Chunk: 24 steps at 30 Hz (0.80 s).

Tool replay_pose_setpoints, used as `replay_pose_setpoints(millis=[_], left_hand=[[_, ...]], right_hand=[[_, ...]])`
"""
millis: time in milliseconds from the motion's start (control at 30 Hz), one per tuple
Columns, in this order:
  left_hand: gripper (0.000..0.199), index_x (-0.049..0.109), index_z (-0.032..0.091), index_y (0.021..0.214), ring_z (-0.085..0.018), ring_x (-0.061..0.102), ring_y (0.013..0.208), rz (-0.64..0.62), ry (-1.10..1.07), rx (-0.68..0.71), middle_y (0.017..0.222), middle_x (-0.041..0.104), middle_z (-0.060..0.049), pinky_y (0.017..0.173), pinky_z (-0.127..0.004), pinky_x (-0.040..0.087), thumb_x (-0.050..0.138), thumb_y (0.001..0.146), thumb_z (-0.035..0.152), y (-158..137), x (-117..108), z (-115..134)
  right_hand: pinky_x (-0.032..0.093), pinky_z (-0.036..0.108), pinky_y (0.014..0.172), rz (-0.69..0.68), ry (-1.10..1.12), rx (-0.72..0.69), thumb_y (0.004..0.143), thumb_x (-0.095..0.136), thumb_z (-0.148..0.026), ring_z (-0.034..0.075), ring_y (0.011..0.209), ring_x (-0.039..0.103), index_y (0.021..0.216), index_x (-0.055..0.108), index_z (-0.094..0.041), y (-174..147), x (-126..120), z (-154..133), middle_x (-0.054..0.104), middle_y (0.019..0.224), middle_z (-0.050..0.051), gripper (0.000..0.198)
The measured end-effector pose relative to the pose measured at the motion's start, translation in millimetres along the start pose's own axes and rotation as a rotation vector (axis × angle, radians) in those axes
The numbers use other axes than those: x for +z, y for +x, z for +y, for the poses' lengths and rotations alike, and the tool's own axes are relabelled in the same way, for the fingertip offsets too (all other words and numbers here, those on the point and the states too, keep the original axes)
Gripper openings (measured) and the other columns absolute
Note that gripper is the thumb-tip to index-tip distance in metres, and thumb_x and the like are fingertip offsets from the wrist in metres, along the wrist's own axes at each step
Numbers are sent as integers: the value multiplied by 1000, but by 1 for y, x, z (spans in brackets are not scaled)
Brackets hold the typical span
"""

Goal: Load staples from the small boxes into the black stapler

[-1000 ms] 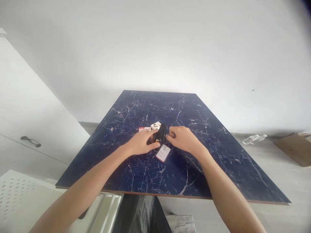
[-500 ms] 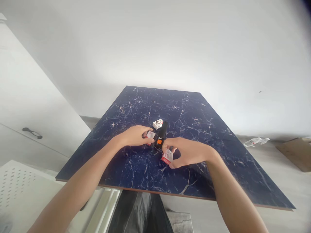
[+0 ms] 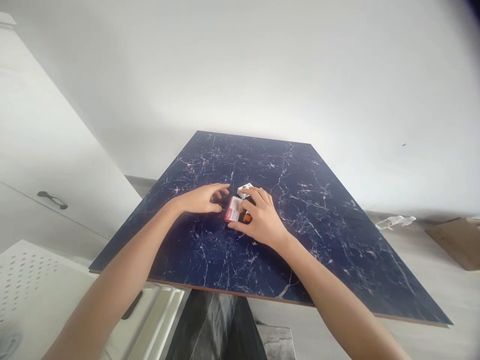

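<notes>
Plain white wall point(image 3: 262, 65) behind dark blue marbled worktop point(image 3: 330, 240); white cabinet point(image 3: 41, 165) at left, grey floor point(image 3: 442, 280), even diffuse light.

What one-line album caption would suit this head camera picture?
Right hand holds a small red-and-white box beside a black-and-orange stapler as the left hand hovers over the dark blue marbled tabletop.

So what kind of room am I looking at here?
Probably a plain room in a home or workshop: a dark blue marble-look table against a bare white wall, a white cabinet at left, and cardboard on the floor.
</notes>
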<state>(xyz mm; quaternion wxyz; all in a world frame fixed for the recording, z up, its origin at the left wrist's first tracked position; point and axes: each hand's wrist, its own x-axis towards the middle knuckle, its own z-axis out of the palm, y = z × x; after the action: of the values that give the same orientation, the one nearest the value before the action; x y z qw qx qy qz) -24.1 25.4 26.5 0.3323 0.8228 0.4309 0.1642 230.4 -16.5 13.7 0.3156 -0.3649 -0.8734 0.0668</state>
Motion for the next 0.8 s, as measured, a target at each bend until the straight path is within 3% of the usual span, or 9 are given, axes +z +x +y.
replay_pose_setpoints(millis=[133,200,300,433,533,667,800], left_hand=[[97,31,32,159,-29,61,124,-36,3,19,147,56,-10,96,-39,51,79,75,37,-3,0,-1],[89,44,33,152,-32,57,129,-46,85,40,149,55,-9,101,-41,48,81,72,37,-2,4,1],[68,58,30,139,-33,58,127,-33,147,48,143,59,-8,101,-42,47,80,74,36,0,8,6],[90,41,32,151,-32,67,111,51,75,-34,136,63,-12,86,-40,53,81,73,51,2,13,12],[101,43,29,150,-36,63,115,129,165,-31,134,61,-15,90,-44,51,85,64,61,5,26,16],[108,35,29,156,-37,59,120,100,174,68,133,61,-14,95,-47,49,86,65,57,9,44,21],[107,28,33,159,-36,57,124,60,126,70,140,56,-14,96,-46,49,83,70,54,7,41,19]], right_hand=[[39,49,111,73,27,49,90,68,-45,31,129,50,87,63,-23,1,-8,7,59,134,12,23],[44,44,105,129,57,153,95,60,-41,28,121,56,91,62,-22,1,-16,15,61,128,11,19],[51,39,92,95,98,286,96,57,-43,24,104,63,101,63,-22,2,-21,29,61,126,10,22],[52,34,79,15,137,345,98,54,-44,19,86,65,112,60,-22,2,-15,38,62,121,9,27],[52,34,81,30,139,343,99,51,-42,20,90,65,116,59,-22,2,-9,39,62,121,9,27],[52,34,84,43,145,318,101,49,-41,21,96,65,118,58,-22,0,-8,39,61,123,9,27],[52,35,87,23,161,307,101,48,-39,22,99,65,118,59,-22,1,-11,40,61,123,10,26]])
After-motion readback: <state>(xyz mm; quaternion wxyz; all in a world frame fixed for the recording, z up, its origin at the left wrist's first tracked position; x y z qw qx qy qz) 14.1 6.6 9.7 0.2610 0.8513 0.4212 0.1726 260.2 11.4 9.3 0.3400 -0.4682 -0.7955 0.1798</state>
